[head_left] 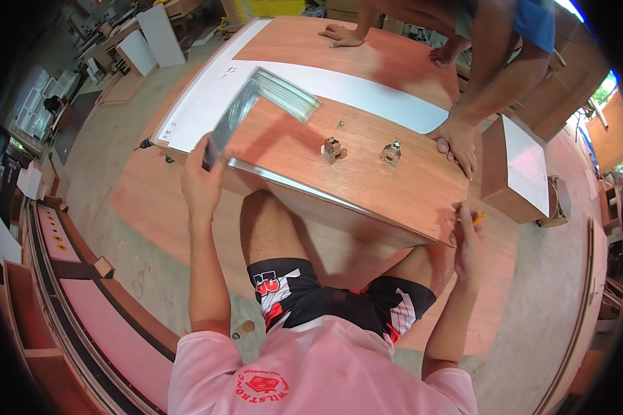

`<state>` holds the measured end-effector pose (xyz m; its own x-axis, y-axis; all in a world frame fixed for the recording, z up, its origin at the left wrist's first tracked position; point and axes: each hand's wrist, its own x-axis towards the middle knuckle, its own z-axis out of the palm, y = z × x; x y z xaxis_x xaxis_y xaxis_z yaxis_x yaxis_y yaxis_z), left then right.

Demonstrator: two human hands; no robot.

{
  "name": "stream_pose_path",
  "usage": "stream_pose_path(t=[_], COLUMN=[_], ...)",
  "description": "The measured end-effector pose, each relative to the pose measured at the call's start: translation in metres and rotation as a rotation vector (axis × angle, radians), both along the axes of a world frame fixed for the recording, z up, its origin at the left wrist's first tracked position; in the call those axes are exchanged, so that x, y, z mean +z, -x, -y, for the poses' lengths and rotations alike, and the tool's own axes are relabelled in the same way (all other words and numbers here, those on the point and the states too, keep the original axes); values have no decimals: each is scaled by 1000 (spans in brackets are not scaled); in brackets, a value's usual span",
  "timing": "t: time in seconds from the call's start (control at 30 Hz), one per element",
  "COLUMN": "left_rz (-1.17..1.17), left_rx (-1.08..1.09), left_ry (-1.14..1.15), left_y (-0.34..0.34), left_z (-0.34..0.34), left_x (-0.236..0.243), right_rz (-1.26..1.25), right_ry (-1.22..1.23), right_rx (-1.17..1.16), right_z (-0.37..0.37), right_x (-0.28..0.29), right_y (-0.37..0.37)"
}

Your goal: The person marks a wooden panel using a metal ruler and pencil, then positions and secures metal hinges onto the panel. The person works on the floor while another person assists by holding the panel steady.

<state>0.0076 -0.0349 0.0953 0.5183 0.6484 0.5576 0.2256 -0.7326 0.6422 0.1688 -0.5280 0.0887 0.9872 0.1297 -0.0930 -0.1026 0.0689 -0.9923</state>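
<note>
My left hand [204, 176] is closed round one leg of an L-shaped metal carpenter's square [237, 111], raised over the near left part of a wooden board [415, 187]. Motion blurs the square, and its other leg reaches to the right. At the board's near right corner my right hand [466, 238] has its fingers curled round a yellow pencil [477, 219]. Between my hands, two metal cabinet hinges [333, 151] lie on the board, the right hinge [391, 153] a little apart from the other. A small metal piece [340, 124] lies beyond them.
Another person's hand [457, 142] presses on the board's right end, and their other hand [342, 34] rests at the far side. A white strip [367, 90] runs across the work surface. Right of it stands a white-topped box [522, 166]. Long panels [111, 332] lie at left.
</note>
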Motion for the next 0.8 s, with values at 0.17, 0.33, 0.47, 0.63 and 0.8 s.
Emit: stream_pose_path(t=[0.17,0.33,0.47,0.63,0.8], left_rz=[-231,-359,-185,0,-76], left_rx=[165,103,-57,-155,-499], left_ry=[177,104,165,150,263], left_y=[-25,-64,-61,-34,-39], left_z=[-53,-37,-58,16,103], left_x=[-13,-9,-23,13,41], right_rz=[9,-7,34,18,118], right_ry=[-13,92,106,-55,74], right_rx=[-69,-96,-162,-239,-298], right_z=[25,24,18,44,48], right_x=[-14,-21,-18,-11,18], right_y=[1,22,32,41,56])
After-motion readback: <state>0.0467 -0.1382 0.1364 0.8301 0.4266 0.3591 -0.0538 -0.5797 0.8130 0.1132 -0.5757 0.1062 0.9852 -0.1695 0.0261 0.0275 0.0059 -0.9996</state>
